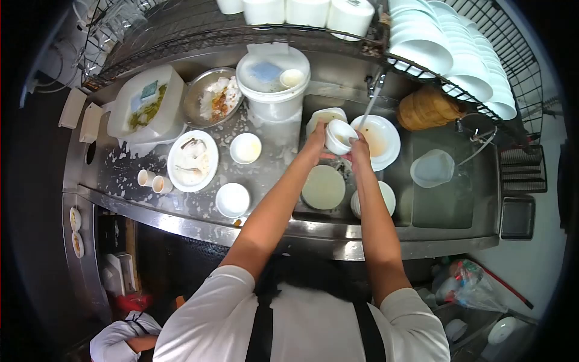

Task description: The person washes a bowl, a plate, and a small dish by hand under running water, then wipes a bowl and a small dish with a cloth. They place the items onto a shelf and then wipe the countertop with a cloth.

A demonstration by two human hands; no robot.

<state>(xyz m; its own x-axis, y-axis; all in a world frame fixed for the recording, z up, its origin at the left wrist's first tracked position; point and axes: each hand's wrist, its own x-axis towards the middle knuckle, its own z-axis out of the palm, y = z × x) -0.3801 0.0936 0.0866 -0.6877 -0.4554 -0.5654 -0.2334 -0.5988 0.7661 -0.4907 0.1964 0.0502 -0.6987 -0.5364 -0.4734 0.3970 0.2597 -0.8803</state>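
Both my hands hold a small white bowl [339,135] over the steel sink [458,208], just below the faucet [374,96]. My left hand [316,139] grips the bowl's left side. My right hand [360,145] is at its right rim, fingers curled over the edge. Under the hands lie a round plate [323,187], a large white bowl [383,140] with brownish water and another white dish [386,196]. A clear plastic container [432,168] floats to the right.
On the wet counter stand a dirty plate [193,160], two white bowls [246,148], [233,200], two small cups [154,181], a metal scrap bowl [212,96], a white tub [148,105] and a bucket [274,78]. Clean bowls [458,54] fill the wire rack above.
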